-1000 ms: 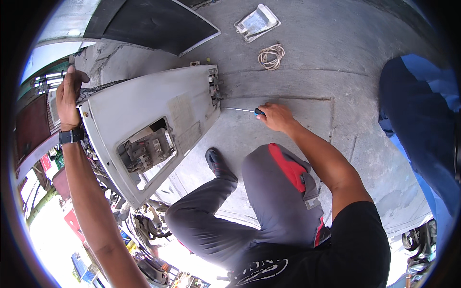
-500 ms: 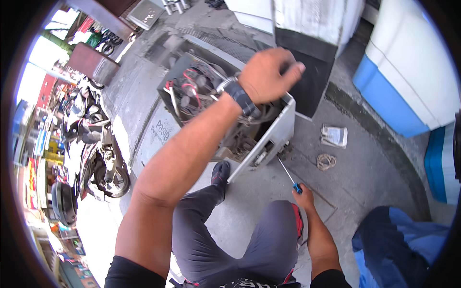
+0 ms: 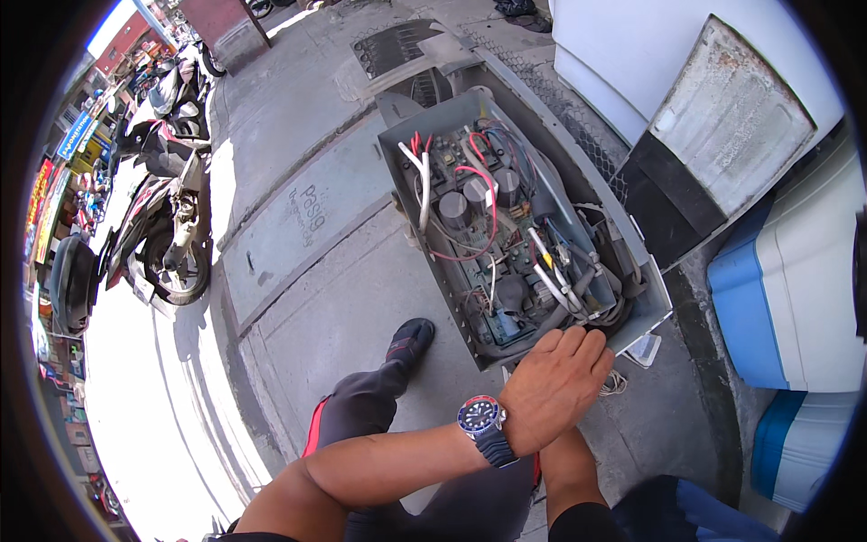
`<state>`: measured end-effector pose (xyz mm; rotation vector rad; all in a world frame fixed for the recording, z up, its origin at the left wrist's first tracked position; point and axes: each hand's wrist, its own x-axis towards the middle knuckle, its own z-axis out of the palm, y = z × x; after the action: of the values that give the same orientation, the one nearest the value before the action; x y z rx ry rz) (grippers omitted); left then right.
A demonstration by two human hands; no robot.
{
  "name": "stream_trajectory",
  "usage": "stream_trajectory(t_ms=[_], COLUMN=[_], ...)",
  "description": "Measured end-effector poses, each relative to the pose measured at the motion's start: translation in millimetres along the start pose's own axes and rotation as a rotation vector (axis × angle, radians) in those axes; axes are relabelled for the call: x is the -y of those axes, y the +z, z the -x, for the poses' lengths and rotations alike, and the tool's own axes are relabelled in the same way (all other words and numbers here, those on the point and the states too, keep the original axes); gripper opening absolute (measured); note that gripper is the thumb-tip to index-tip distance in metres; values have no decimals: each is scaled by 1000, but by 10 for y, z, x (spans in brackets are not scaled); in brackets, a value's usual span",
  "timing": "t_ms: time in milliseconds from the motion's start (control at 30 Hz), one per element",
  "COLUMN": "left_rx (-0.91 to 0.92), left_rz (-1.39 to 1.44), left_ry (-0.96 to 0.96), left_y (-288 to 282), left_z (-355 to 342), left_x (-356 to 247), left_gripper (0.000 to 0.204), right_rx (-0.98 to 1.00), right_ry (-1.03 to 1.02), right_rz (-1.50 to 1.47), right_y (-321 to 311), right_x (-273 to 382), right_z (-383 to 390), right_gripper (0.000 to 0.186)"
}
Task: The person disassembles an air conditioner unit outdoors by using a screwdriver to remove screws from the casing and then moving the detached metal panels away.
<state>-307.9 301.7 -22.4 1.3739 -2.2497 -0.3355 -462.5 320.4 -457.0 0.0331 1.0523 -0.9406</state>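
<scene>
My left hand (image 3: 558, 384), with a watch (image 3: 480, 417) on its wrist, is at the near end of an opened metal unit (image 3: 664, 312). Its fingers are curled downward and closed, their tips hidden, so what they hold cannot be made out. Below it, my right forearm (image 3: 571, 465) reaches up from the lower edge; the left hand covers my right hand. Inside the unit lies a circuit board (image 3: 465, 253) with round grey capacitors (image 3: 454, 210), red wires (image 3: 495, 212) and thick white cables (image 3: 549, 285).
A small pale packet (image 3: 643, 350) and a coil of cord (image 3: 614, 384) lie beside the unit's near end. White and blue bins (image 3: 750, 298) line the right, near a stained panel (image 3: 731, 108). A parked motorcycle (image 3: 176, 244) stands left. Blue cloth (image 3: 713, 510) shows lower right.
My left hand has come down from above the unit to its near end. The blue-handled screwdriver in my right hand has gone out of sight. The view has shifted, uncovering the circuit board.
</scene>
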Motion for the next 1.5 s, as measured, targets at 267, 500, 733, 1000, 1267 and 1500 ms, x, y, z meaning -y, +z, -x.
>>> stream_trajectory(t_ms=[267, 500, 733, 1000, 1267, 1500], left_rx=[-40, 112, -60, -148, -73, -351], left_rz=[83, 7, -230, 510, 1084, 1299], left_ry=[-1, -39, -110, -740, -1544, -1549], left_y=[-42, -362, -201, 992, 3506, 4109], left_z=[69, 413, 475, 1496, 2156, 2098], left_x=[169, 361, -3, -357, 1542, 1859], left_gripper=[20, 32, 38, 10, 33, 28], right_rx=[204, 185, 73, -258, -86, -102], right_ry=[95, 91, -27, -497, -435, -322], right_rz=[-144, -381, 447, 1295, 1390, 1514], right_y=[241, 229, -285, -820, -799, -734], right_x=[-348, -793, -670, -762, -1046, -877], right_z=[-145, 85, 356, 1146, 1217, 1038], right_gripper=[40, 40, 39, 32, 31, 30])
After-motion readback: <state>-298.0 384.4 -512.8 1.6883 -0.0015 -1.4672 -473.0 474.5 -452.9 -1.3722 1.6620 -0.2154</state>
